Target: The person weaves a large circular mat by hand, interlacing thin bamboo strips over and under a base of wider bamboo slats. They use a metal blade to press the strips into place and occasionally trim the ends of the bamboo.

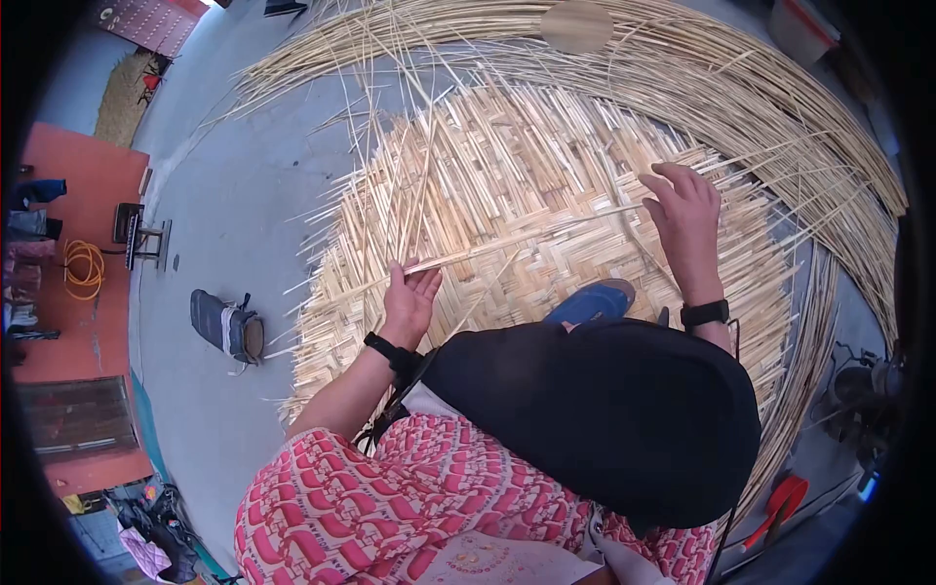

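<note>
A large mat of split reed strips (575, 244) lies on the floor, woven in a zigzag near me and with loose ends at its borders. My left hand (411, 304) is turned partly palm up at the mat's left part, its thumb and fingers closed on a long pale reed strip (526, 234). This strip runs slantwise across the weave toward my right hand (685, 219). Over the mat's right side, the right hand has its fingers bent and apart, with the thumb tip close to the strip. Whether the thumb touches it is hard to see.
Long loose reeds (741, 107) curve around the far and right sides. My blue shoe (595, 300) rests on the mat. A dark bundle (226, 325) stands on the grey floor at left. A red-handled tool (780, 507) lies lower right; an orange coiled hose (84, 270) hangs on the wall.
</note>
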Action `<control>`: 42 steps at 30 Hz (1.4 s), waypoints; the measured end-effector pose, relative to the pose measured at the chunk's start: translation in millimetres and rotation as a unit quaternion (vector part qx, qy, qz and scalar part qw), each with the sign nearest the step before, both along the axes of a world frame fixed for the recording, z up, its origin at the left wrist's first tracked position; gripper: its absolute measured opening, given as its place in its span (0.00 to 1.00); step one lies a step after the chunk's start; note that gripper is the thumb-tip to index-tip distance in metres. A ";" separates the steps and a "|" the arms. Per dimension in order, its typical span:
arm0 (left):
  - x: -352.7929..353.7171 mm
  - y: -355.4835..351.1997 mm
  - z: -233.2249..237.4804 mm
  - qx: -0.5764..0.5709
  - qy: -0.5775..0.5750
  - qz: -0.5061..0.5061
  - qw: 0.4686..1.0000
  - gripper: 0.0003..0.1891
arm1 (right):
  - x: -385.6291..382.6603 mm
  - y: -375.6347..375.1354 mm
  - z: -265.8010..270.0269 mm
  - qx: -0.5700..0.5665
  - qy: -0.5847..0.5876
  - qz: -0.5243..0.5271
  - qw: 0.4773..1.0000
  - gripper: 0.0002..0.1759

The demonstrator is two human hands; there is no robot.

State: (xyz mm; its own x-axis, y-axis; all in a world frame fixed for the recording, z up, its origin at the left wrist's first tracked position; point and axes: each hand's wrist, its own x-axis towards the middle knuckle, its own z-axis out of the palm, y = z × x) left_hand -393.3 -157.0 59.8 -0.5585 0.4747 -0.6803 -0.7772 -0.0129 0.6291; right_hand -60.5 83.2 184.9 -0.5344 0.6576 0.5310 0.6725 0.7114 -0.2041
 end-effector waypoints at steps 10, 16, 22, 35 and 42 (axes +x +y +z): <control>-6.2 21.1 47.7 -0.079 0.174 -0.460 0.867 0.09 | 134.3 -83.4 -21.5 -0.081 0.097 -0.241 0.962 0.13; 51.7 184.8 89.4 0.101 0.209 -0.638 0.734 0.10 | 259.9 -248.7 116.9 0.075 0.155 -0.558 0.812 0.22; 169.4 294.6 164.3 0.137 0.343 -0.807 0.461 0.10 | 249.4 -432.7 148.0 0.488 0.314 -0.637 0.508 0.17; 356.0 415.1 129.6 0.133 0.478 -0.848 0.184 0.12 | 150.3 -240.6 -109.6 -0.320 0.150 -0.446 0.822 0.29; 459.1 416.8 3.3 0.184 0.400 -0.863 0.247 0.11 | 144.6 -224.6 -144.9 -0.362 -0.053 -0.477 0.799 0.15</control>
State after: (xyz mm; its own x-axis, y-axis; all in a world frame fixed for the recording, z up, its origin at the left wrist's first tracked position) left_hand 65.8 259.8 63.1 0.8065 0.4223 -0.4138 0.5471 -0.2675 0.7932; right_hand 84.0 -141.4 39.9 0.3775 0.9068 -0.1876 0.8788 -0.4147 -0.2361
